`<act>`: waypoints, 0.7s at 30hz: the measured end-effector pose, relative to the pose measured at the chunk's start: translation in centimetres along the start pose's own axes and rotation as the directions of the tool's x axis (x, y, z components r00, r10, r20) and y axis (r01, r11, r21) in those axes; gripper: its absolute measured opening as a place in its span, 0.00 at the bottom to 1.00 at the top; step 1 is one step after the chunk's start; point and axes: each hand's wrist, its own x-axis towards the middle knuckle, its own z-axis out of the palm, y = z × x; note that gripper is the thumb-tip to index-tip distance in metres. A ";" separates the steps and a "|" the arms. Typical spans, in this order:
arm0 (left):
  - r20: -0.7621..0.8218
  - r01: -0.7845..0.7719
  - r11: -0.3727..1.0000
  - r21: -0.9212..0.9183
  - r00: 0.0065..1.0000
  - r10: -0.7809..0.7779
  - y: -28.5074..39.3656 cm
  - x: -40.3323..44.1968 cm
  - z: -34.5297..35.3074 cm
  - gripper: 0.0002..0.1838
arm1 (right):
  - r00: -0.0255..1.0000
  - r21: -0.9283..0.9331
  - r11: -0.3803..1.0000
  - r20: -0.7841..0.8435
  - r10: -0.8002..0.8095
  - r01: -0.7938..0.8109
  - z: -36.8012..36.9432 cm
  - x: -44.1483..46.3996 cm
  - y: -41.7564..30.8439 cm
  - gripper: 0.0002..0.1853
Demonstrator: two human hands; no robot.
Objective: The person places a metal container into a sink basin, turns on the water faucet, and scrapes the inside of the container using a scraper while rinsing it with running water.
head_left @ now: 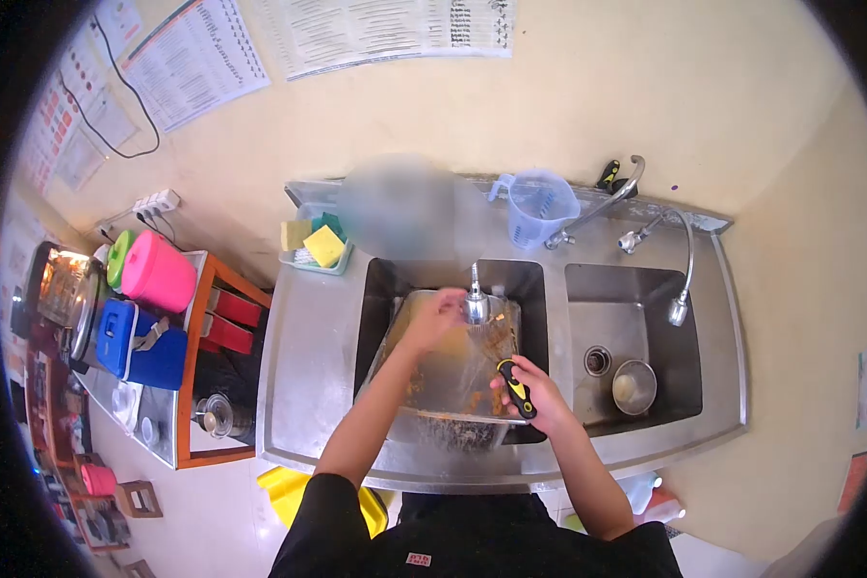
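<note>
A large metal tray (443,380) with brown, stuck-on residue lies tilted in the left basin (536,289) of a steel double sink. My right hand (544,397) is wrapped round a black-and-yellow handle (515,385), which looks like a scraper's. Its working end points at the tray and is hard to make out. Over the tray's upper part is my left hand (439,316), slightly blurred, fingers apart and holding nothing visible. It is just left of the chrome faucet head (477,306); whether they touch I cannot tell.
The right basin (679,361) holds a round metal bowl (634,387). Behind the sink stand a clear measuring jug (541,207) and a tub (332,265) of sponges. Two curved taps (679,310) reach over the right side. A shelf with a blue cooler (144,342) is at left.
</note>
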 end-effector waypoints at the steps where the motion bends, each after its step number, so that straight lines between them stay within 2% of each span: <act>1: -0.052 -0.010 0.991 -0.131 0.999 0.003 -0.5 1.2 0.0 0.16 | 0.999 -0.073 0.997 -0.036 -0.021 0.019 0.1 -0.1 0.0 0.16; 2: -0.084 -0.042 0.994 -0.096 0.996 0.034 -0.8 2.6 -0.2 0.16 | 0.996 -0.147 0.988 -0.070 -0.050 0.039 0.2 0.0 0.0 0.16; 3: -0.112 -0.072 0.996 -0.059 0.992 0.065 -1.1 3.8 -0.4 0.16 | 0.989 -0.355 0.932 -0.096 -0.114 0.073 0.0 -0.1 0.0 0.16; 4: -0.137 -0.102 0.995 -0.023 0.986 0.098 -1.7 5.3 -0.6 0.16 | 0.969 -0.581 0.802 -0.089 -0.230 0.137 -1.6 0.2 0.6 0.16; 6: -0.049 -0.107 0.984 0.145 0.992 0.115 -2.1 7.3 -1.0 0.14 | 0.909 -0.907 0.385 -0.004 -0.417 0.172 -5.3 0.6 2.3 0.16; 7: -0.009 -0.095 0.965 0.243 0.995 0.100 -1.0 6.8 -0.7 0.14 | 0.867 -0.951 0.270 -0.003 -0.499 0.152 -3.7 -1.8 0.9 0.14; 8: 0.028 -0.080 0.939 0.334 0.997 0.074 -0.9 6.3 -0.3 0.14 | 0.872 -0.951 0.275 -0.011 -0.490 0.142 -3.6 -2.9 0.4 0.13; 9: 0.066 -0.128 0.912 0.391 0.992 0.110 -3.2 6.7 -1.1 0.16 | 0.879 -0.951 0.279 -0.020 -0.476 0.130 -4.1 -3.8 0.2 0.12; 10: 0.112 -0.101 0.905 0.414 0.992 0.060 -2.3 4.2 -1.2 0.17 | 0.886 -0.951 0.283 -0.025 -0.463 0.121 -4.6 -4.9 0.3 0.11; 12: 0.198 -0.073 0.879 0.471 0.980 -0.025 3.5 -2.3 -1.3 0.20 | 0.834 -0.970 0.192 0.019 -0.552 0.149 -6.6 -6.7 1.2 0.11; 14: 0.166 0.019 0.742 0.670 0.971 -0.175 3.7 -7.5 -2.9 0.22 | 0.797 -0.974 0.131 0.071 -0.600 0.185 -10.3 -8.1 3.2 0.10; 16: 0.225 0.013 0.707 0.707 0.944 -0.243 5.2 -12.5 -3.4 0.23 | 0.841 -0.987 0.146 -0.026 -0.541 0.063 -11.6 -10.1 4.6 0.11; 18: 0.332 -0.102 0.696 0.711 0.921 -0.204 4.5 -15.4 -3.4 0.22 | 0.850 -0.990 0.140 -0.079 -0.521 -0.006 -11.9 -11.7 6.6 0.12; 19: 0.375 -0.151 0.694 0.704 0.909 -0.183 4.4 -16.4 -3.3 0.21 | 0.852 -0.997 0.067 -0.072 -0.518 -0.044 -11.2 -12.2 7.3 0.17; 21: 0.394 -0.274 0.554 0.786 0.913 -0.108 4.0 -17.3 -2.4 0.20 | 0.870 -0.999 -0.014 -0.029 -0.493 -0.041 -9.2 -12.0 8.8 0.19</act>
